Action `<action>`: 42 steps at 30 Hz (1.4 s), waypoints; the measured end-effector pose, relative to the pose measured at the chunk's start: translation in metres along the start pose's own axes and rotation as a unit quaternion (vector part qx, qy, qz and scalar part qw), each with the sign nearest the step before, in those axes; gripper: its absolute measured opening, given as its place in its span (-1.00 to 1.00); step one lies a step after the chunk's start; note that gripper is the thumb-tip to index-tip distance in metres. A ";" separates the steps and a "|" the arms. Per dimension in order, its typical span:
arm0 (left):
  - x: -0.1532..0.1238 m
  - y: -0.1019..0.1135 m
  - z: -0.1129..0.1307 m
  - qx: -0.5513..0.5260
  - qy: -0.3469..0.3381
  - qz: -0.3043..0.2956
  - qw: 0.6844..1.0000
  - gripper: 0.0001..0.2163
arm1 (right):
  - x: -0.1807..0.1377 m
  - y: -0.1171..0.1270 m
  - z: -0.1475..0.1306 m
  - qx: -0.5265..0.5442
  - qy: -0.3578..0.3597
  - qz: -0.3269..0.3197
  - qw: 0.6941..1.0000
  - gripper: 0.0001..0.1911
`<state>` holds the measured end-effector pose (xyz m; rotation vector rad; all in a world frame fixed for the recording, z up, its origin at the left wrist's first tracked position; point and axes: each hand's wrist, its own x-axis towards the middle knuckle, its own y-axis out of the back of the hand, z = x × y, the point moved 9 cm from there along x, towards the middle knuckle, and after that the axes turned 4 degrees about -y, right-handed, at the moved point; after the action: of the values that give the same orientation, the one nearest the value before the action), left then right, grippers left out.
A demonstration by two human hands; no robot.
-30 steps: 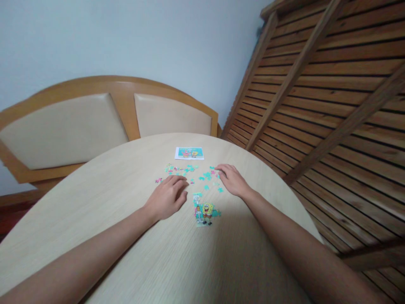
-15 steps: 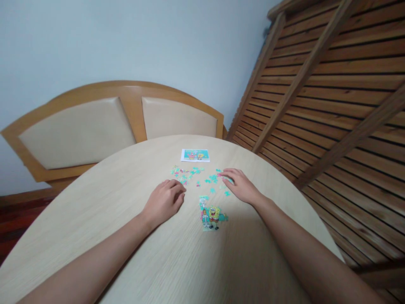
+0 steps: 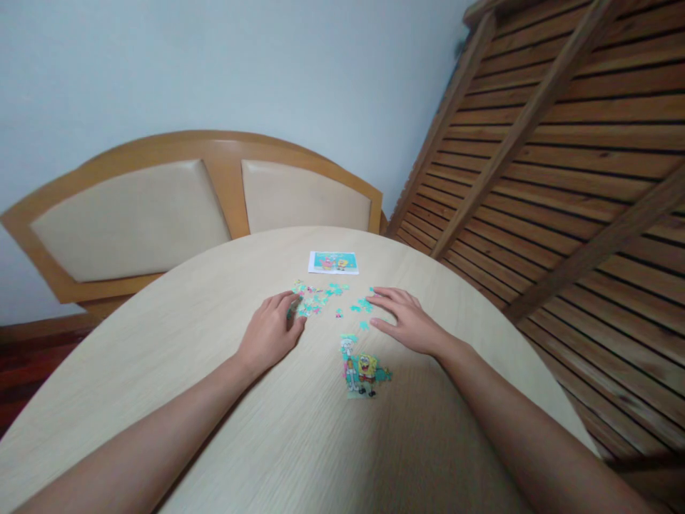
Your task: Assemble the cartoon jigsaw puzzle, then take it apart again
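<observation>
A joined patch of cartoon jigsaw [image 3: 362,368] lies on the round light-wood table [image 3: 300,435]. Beyond it, several loose teal and pink puzzle pieces [image 3: 321,296] are scattered. My left hand [image 3: 269,333] rests palm down at the left edge of the scatter, its fingers curled over a few pieces there. Palm down and with fingers spread, my right hand [image 3: 407,320] lies flat on the pieces at the right side. A small reference picture card [image 3: 333,262] sits farther back near the table's far edge.
A wooden bench back with two cream padded panels [image 3: 187,207] curves behind the table. A slatted wooden structure [image 3: 561,164] leans along the right side. The wall behind is pale blue.
My left hand has slid forward and left onto the edge of the loose pieces. My right hand has spread flatter and shifted slightly toward me. The view has drifted a little.
</observation>
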<state>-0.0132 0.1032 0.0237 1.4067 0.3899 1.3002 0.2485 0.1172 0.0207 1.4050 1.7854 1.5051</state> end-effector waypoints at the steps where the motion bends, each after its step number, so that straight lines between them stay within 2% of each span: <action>1: 0.000 -0.001 0.001 0.000 -0.004 -0.002 1.000 -0.66 | 0.001 0.000 0.004 -0.002 -0.015 0.008 1.000 -0.54; 3: 0.000 -0.003 0.004 -0.002 -0.011 -0.009 1.000 -0.67 | 0.003 0.001 0.010 -0.007 -0.035 0.025 0.999 -0.59; 6: 0.001 -0.006 0.011 -0.006 -0.033 -0.029 0.999 -0.66 | 0.004 0.003 0.006 -0.014 -0.026 0.044 0.999 -0.63; 11: 0.001 -0.009 0.020 -0.016 -0.067 -0.050 0.996 -0.66 | 0.009 -0.003 -0.026 -0.019 0.016 0.020 0.999 -0.61; 16: 0.001 -0.008 0.021 -0.019 -0.073 -0.043 0.996 -0.67 | 0.037 -0.014 -0.055 -0.023 0.027 0.001 0.999 -0.63; 20: 0.002 -0.009 0.020 -0.024 -0.070 -0.053 0.996 -0.65 | 0.067 -0.018 -0.051 -0.042 -0.032 0.006 0.999 -0.67; 24: 0.002 -0.010 0.019 -0.025 -0.072 -0.050 0.996 -0.66 | 0.080 -0.022 -0.046 -0.040 -0.053 0.008 0.998 -0.76; 28: 0.003 -0.010 0.020 -0.024 -0.069 -0.044 0.996 -0.68 | 0.078 -0.016 -0.038 -0.030 -0.066 0.023 0.997 -0.85; 34: 0.004 -0.012 0.019 -0.021 -0.052 -0.063 0.996 -0.66 | 0.066 -0.008 -0.023 -0.018 -0.073 0.026 0.997 -0.84; 39: 0.004 -0.013 0.019 -0.014 -0.050 -0.067 0.996 -0.65 | 0.063 -0.012 -0.030 -0.012 -0.055 0.023 0.998 -0.76; 42: 0.003 -0.013 0.018 -0.013 -0.054 -0.067 0.996 -0.65 | 0.068 -0.018 -0.034 -0.004 -0.071 0.013 0.997 -0.72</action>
<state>0.0092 0.1014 0.0182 1.3975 0.3855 1.1117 0.1858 0.1609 0.0351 1.4973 1.6790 1.3867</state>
